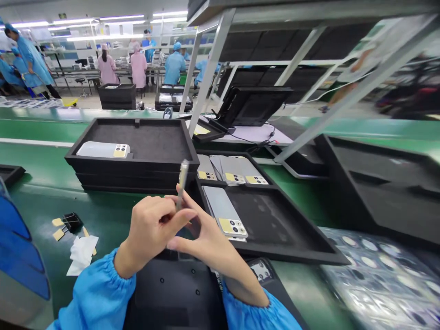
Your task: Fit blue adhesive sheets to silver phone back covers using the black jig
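My left hand [151, 231] and my right hand [206, 243] meet in front of me, both closed on a thin silvery phone back cover [182, 181] held upright and seen edge-on. Just right of my hands a black tray [275, 229] holds a silver phone cover with a gold camera block [227, 213]. Behind the held cover, a stack of black trays [137, 169] carries one phone cover [103, 150]. Another tray behind it on the right holds several covers [233, 172]. Under my wrists lies a black fixture [175, 293].
A white cloth [81, 254], a black clip [71, 221] and small tan tabs lie on the green bench to the left. Metal rack legs [209, 68] rise ahead. Large black trays [381, 183] stand right. A plastic sheet of round parts [378, 279] lies at lower right. People in blue and pink coats work far behind.
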The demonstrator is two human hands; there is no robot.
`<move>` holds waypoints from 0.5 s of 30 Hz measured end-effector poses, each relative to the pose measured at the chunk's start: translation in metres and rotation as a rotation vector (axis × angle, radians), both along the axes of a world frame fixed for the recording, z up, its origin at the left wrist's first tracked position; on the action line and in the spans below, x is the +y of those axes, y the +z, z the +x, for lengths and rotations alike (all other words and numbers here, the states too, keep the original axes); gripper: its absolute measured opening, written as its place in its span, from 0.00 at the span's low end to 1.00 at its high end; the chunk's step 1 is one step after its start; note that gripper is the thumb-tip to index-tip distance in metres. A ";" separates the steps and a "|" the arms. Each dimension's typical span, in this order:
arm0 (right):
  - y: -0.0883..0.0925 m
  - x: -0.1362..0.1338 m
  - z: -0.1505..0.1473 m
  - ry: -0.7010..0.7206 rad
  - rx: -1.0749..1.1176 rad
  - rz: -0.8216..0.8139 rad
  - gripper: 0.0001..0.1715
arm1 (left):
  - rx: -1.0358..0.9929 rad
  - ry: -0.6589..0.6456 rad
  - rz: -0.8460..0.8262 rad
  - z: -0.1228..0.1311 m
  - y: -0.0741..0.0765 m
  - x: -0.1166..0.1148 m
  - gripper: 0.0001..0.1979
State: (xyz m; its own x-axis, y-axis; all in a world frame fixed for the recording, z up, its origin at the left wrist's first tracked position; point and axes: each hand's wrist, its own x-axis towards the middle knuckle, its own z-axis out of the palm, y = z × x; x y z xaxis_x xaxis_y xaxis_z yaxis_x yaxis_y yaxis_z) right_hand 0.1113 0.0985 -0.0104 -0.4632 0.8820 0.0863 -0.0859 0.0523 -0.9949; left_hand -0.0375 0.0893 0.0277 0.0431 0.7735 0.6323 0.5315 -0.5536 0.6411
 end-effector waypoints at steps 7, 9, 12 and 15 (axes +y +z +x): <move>-0.013 0.020 0.019 -0.205 -0.400 0.299 0.60 | -0.390 -0.042 0.118 -0.019 0.021 -0.046 0.26; -0.023 0.032 0.016 -0.061 -0.628 0.360 0.59 | -0.498 -0.009 0.196 -0.021 0.033 -0.069 0.24; -0.044 0.046 0.004 0.149 -0.765 0.350 0.60 | -0.603 -0.039 0.111 -0.010 0.043 -0.100 0.19; -0.064 0.052 -0.008 0.261 -0.837 0.355 0.57 | -0.655 -0.072 0.073 0.006 0.030 -0.123 0.22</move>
State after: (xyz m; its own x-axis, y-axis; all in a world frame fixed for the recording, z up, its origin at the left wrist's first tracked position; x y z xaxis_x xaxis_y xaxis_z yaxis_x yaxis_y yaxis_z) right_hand 0.1032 0.1508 -0.0743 -0.6751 0.7279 -0.1197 0.5969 0.4437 -0.6684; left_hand -0.0314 -0.0339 0.0580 -0.3177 0.7375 0.5959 0.0044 -0.6273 0.7787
